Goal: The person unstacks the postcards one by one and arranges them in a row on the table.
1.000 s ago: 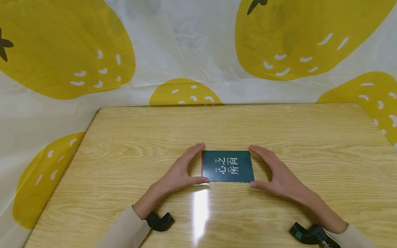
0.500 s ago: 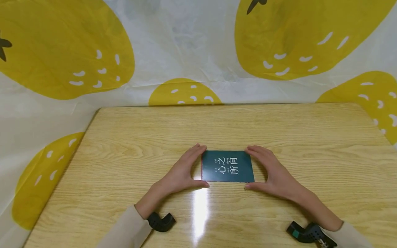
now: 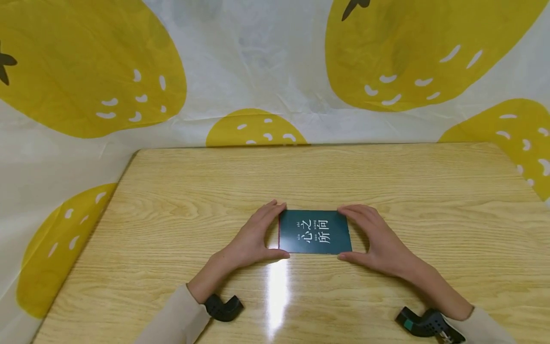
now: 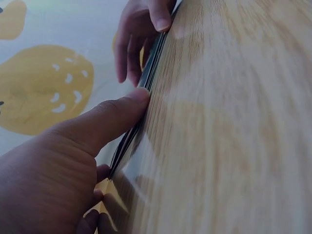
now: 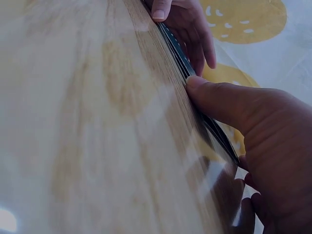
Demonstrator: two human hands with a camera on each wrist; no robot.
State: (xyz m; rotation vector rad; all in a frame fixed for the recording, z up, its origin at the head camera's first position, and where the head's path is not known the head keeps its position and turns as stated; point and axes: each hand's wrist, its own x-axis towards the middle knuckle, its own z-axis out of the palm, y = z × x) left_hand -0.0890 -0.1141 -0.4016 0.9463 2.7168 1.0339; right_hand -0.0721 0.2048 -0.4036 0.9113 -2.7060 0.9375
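Note:
A thin dark green booklet [image 3: 315,231] with white Chinese characters lies sideways mid-table, a red line along its left edge. The wrist views show several thin layers at its edge. My left hand [image 3: 246,239] grips its left end, thumb on the near edge and fingers at the far corner. At the right end my right hand [image 3: 384,243] holds it the same way. In the left wrist view the left thumb [image 4: 117,114] presses against the layered edge. The right thumb [image 5: 219,97] does likewise in the right wrist view. The booklet's underside is hidden.
The wood-grain table [image 3: 193,181] is glossy, with a bright light reflection in front of the booklet. A white sheet with yellow fruit prints [image 3: 266,57] hangs behind and to the left. Black wrist mounts [image 3: 223,308] sit on both forearms.
My right hand has moved left along the booklet, and its thumb and fingers have come onto the edges. The left hand has closed in slightly. The booklet has shifted marginally toward me.

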